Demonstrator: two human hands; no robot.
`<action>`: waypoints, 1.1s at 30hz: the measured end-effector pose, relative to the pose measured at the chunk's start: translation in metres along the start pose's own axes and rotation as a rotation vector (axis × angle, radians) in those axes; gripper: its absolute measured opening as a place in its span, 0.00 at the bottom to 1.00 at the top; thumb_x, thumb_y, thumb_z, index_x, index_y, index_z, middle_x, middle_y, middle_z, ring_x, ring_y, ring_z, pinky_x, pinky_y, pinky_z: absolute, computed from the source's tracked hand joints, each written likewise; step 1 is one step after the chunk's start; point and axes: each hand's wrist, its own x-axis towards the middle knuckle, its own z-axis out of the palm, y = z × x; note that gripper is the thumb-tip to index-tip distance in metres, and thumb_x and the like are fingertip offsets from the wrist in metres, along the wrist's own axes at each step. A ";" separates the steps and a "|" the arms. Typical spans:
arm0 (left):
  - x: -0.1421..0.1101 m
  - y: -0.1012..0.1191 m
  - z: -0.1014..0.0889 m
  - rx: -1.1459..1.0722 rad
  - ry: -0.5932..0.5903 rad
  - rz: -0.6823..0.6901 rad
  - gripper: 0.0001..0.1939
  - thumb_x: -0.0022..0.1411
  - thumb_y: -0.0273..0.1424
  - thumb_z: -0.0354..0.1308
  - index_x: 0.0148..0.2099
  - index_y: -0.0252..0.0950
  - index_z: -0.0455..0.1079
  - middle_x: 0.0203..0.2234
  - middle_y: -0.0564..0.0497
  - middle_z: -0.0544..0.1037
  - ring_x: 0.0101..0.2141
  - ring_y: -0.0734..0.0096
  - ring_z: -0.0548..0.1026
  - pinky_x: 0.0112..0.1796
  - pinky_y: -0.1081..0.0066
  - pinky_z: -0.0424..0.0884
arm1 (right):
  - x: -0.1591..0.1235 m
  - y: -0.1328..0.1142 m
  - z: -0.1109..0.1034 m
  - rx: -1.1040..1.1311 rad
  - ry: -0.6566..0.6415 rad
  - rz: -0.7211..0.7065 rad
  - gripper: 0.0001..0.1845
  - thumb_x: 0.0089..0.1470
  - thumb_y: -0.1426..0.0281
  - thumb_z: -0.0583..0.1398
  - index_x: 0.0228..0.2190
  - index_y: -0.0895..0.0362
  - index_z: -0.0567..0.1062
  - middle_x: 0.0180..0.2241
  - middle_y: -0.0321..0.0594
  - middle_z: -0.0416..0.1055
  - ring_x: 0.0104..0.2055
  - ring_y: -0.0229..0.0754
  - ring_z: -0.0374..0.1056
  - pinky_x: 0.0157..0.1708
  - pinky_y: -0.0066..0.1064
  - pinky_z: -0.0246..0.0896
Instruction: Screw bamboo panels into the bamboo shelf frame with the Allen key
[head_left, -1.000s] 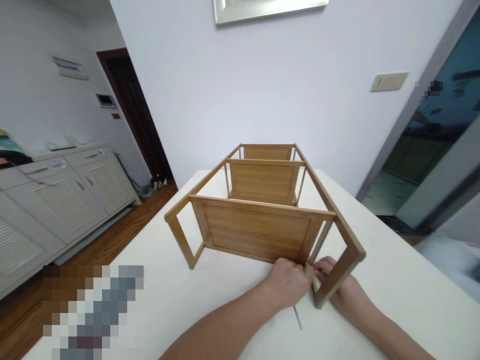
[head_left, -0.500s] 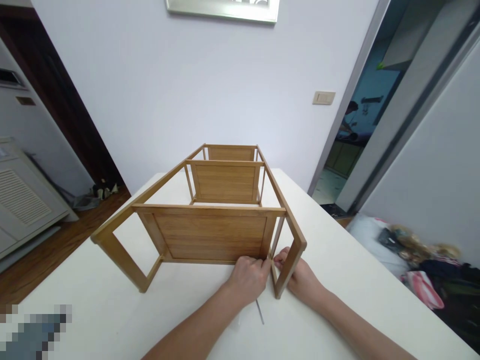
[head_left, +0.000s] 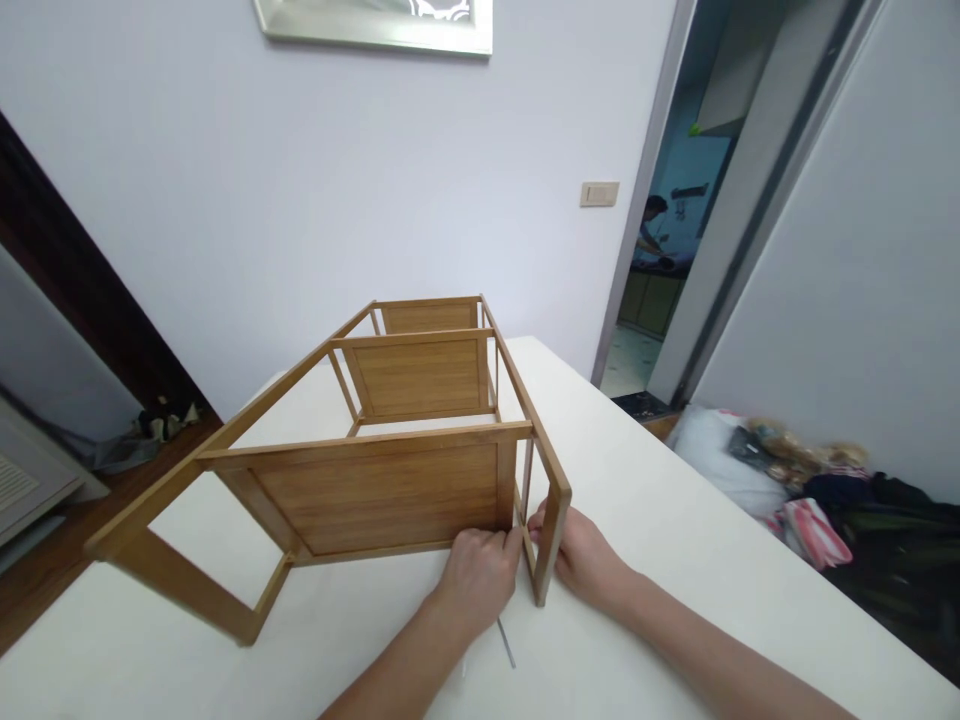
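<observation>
A wooden shelf rack (head_left: 382,500) lies on its side on the white table (head_left: 615,640), its shelf panels standing upright. My left hand (head_left: 480,580) is closed at the lower right corner of the nearest panel, fingers curled against the joint with the side frame. On the outer side of that frame, my right hand (head_left: 585,555) has its fingers pinched together at the same joint. The near leg partly hides those fingers, and whatever they pinch cannot be made out. A thin grey metal rod (head_left: 507,643) rests on the table just below my left hand.
Behind the table rises a wall with a light switch (head_left: 599,194) and a framed picture (head_left: 375,25). Through the doorway at right, a person (head_left: 651,230) bends over a counter. Clothes and bags (head_left: 817,530) are heaped right of the table.
The view has turned to the right, so the rack now appears farther left and slightly rotated. Both hands stay at the same joint, with little visible finger movement.
</observation>
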 end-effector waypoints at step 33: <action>-0.010 -0.005 0.014 0.011 0.143 0.086 0.18 0.62 0.21 0.45 0.50 0.35 0.71 0.18 0.52 0.76 0.19 0.68 0.75 0.29 0.72 0.74 | -0.006 -0.003 -0.010 -0.113 -0.040 0.036 0.11 0.62 0.69 0.53 0.33 0.56 0.75 0.33 0.40 0.68 0.34 0.39 0.63 0.35 0.29 0.57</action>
